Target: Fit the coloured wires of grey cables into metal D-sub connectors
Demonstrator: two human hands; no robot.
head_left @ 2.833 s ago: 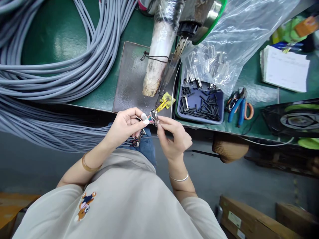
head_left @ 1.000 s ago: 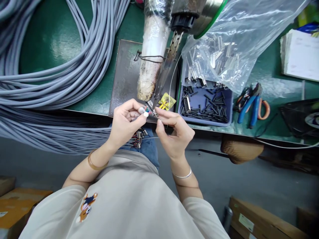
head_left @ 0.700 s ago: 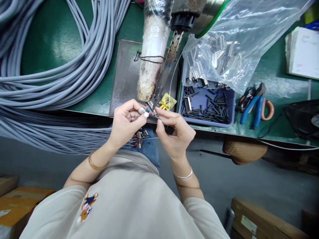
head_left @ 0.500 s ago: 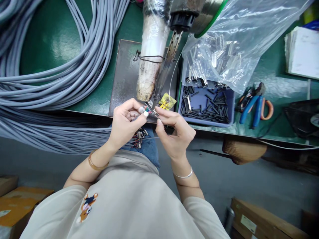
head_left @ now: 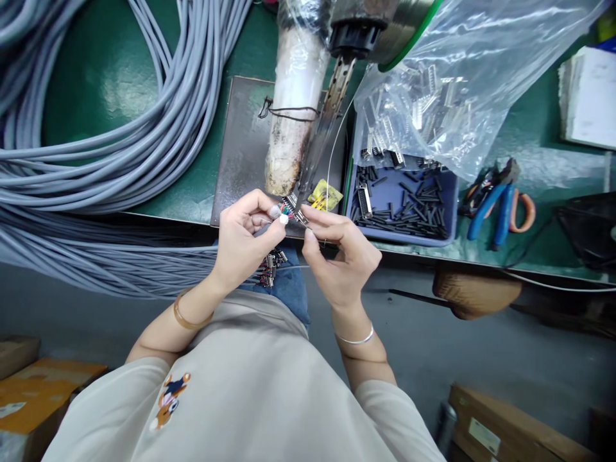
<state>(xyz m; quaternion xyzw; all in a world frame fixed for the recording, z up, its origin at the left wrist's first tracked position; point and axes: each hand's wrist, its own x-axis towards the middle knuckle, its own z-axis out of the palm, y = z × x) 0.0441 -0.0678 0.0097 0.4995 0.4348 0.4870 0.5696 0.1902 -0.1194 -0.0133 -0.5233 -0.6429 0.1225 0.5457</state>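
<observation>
Beneath the soldering iron (head_left: 321,144), both hands meet around a small metal multi-pin connector (head_left: 299,214). My left hand (head_left: 243,240) is closed, pinching thin coloured wires (head_left: 287,210) against the connector's pin side; white covers are on the fingertips. At the connector's lower right end, the thumb and index finger of my right hand (head_left: 344,256) are closed on it. The iron's tip reaches down to the pins, next to the scorched end of a white tube (head_left: 289,135). Finger overlap hides part of the wires.
A blue tray (head_left: 452,221) of black sleeves and a bag of connectors (head_left: 428,109) stand right, beside blue-handled pliers (head_left: 503,212). Coiled grey cables (head_left: 192,122) fill the left. Wired connectors (head_left: 272,266) hang over my lap. A yellow packet (head_left: 327,192) lies near the iron.
The view has shifted slightly, so the things at right sit a little further right. Both hands keep nearly the same place and grip under the iron.
</observation>
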